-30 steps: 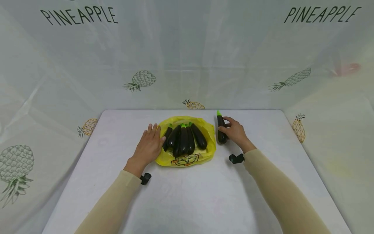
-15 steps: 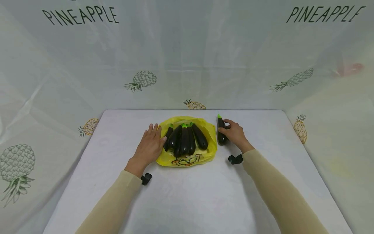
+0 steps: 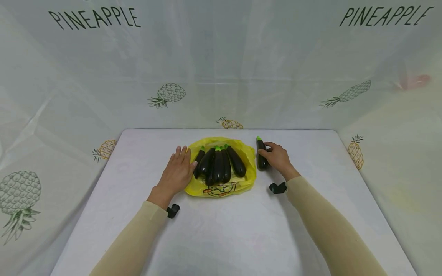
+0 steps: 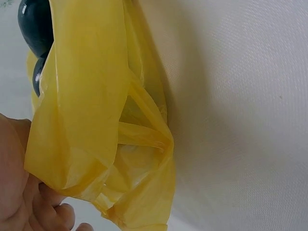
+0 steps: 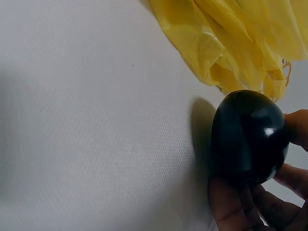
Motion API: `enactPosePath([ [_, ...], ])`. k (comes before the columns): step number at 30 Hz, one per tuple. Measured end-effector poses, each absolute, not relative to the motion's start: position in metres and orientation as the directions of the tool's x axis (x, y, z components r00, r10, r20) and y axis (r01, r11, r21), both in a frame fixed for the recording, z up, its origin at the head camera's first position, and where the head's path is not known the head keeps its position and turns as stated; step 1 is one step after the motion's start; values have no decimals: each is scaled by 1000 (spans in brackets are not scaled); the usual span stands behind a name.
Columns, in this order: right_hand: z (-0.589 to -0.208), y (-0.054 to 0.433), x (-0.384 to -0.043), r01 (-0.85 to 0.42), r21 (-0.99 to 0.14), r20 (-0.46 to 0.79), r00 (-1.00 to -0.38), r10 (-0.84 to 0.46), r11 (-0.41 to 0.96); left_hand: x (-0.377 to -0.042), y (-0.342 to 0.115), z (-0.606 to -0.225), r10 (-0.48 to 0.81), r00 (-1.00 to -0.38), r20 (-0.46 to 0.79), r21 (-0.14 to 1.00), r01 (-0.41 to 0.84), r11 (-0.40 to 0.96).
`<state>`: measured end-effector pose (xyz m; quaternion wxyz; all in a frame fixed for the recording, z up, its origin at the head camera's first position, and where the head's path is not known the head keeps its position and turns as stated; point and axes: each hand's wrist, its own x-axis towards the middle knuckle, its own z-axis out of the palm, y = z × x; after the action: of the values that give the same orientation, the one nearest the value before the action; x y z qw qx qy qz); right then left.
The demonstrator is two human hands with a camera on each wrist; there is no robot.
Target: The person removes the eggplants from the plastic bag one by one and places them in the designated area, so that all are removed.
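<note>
A yellow plastic bag (image 3: 245, 184) lies spread on the white table, its mouth wide, with several dark eggplants (image 3: 218, 165) side by side in it, green stem ends toward the far edge. My left hand (image 3: 177, 170) rests at the bag's left side, fingers straight; in the left wrist view the bag's folded edge (image 4: 86, 96) lies beside the palm. To the right of the bag, my right hand (image 3: 277, 157) grips a single eggplant (image 3: 261, 153) between thumb and fingers, stem pointing away. The right wrist view shows that eggplant's rounded end (image 5: 248, 137) close over the table.
The white table (image 3: 221, 237) ends at a far edge just beyond the bag. A pale curtain (image 3: 221, 57) printed with pineapples hangs behind and at both sides. A small black wrist camera (image 3: 277, 188) sits at each wrist.
The eggplant in my right hand has come slightly nearer, its stem end lower than a second ago. My left hand and the bag stay where they were.
</note>
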<state>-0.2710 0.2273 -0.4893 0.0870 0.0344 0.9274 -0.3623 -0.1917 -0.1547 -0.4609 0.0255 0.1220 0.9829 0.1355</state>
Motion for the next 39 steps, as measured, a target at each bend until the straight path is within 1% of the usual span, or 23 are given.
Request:
enactPosePath([
  [9, -491, 227, -270, 137, -661, -195, -981, 8, 738, -191, -154, -460, 244, -970, -16, 284, 229, 931],
  [20, -490, 227, -267, 155, -680, -203, -979, 19, 717, -191, -155, -461, 247, -969, -25, 277, 231, 933],
  [27, -490, 228, -264, 137, -723, -169, -985, 19, 677, -191, -154, -461, 242, -970, -27, 269, 226, 936],
  [33, -488, 229, -261, 103, -732, -116, -993, 27, 674, -191, -154, -460, 241, -970, -33, 259, 224, 939],
  [39, -480, 224, -258, 85, -748, -88, -996, 29, 658, -191, -154, -458, 238, -970, -41, 252, 220, 942],
])
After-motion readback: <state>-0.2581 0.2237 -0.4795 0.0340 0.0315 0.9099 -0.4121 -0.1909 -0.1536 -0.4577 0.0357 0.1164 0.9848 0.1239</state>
